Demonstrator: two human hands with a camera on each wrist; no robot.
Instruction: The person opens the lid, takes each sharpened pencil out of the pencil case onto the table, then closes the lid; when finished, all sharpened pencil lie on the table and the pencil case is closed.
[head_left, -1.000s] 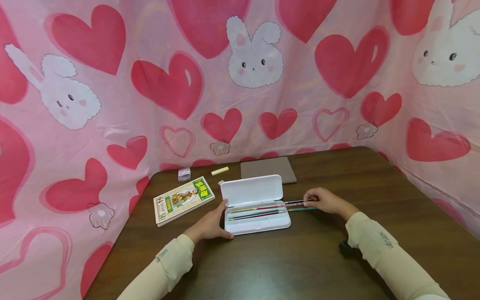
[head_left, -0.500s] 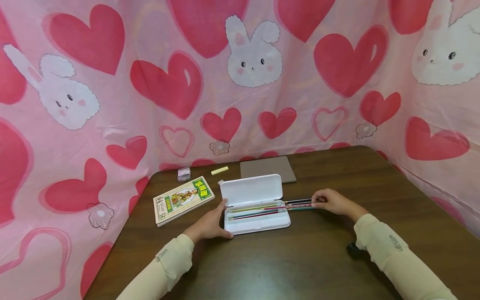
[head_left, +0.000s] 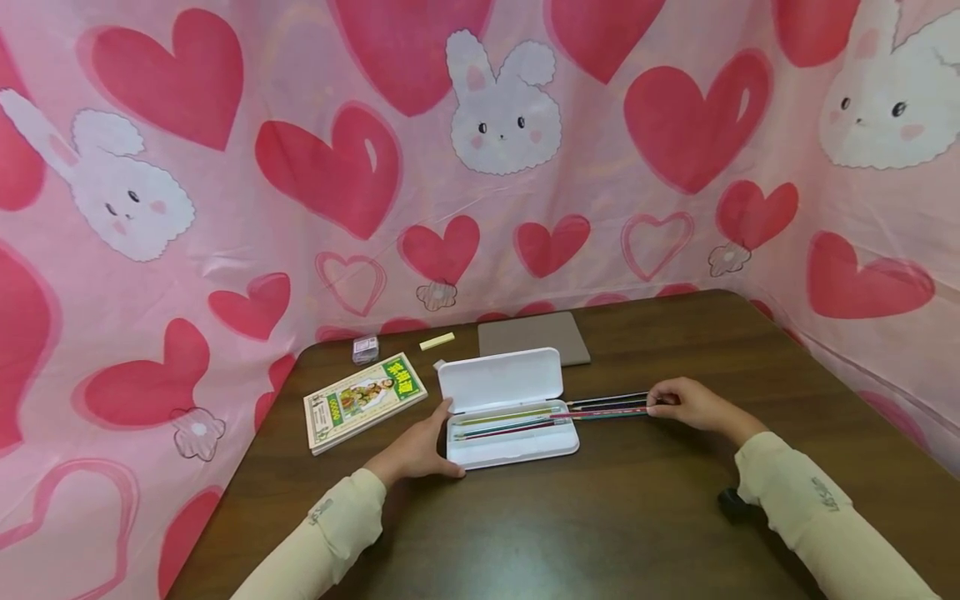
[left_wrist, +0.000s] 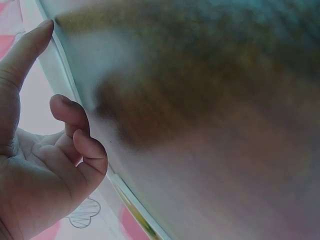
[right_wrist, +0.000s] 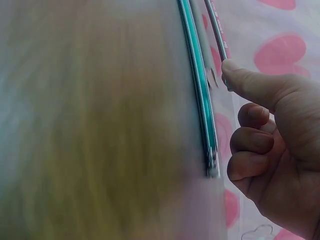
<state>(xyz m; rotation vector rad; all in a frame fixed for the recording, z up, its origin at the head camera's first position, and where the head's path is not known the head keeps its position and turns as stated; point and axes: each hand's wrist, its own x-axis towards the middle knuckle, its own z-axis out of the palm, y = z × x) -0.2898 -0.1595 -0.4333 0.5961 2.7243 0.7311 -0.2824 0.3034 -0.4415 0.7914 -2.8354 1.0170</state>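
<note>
A white pencil case (head_left: 517,450) lies on the table with its lid (head_left: 501,379) raised. Several pencils (head_left: 517,428), yellow, teal and red among them, lie inside. My left hand (head_left: 416,446) holds the case's left end, thumb at the front corner and fingers toward the back. To the right of the case, my right hand (head_left: 686,404) pinches the end of a red pencil (right_wrist: 218,32) between thumb and fingers; this pencil points back toward the case. A teal pencil (right_wrist: 197,85) lies beside it, and dark pencils (head_left: 607,400) lie just behind.
A book with a green and yellow cover (head_left: 365,402) lies left of the case. Behind stand a small clear box (head_left: 365,350), a pale yellow strip (head_left: 437,341) and a flat grey notebook (head_left: 566,337). A heart-printed pink cloth (head_left: 517,200) hangs along the table's far edge.
My right hand has moved right, drawing the red pencil out of the case until it lies over the table beside the other pencils. The left hand has kept its place on the case.
</note>
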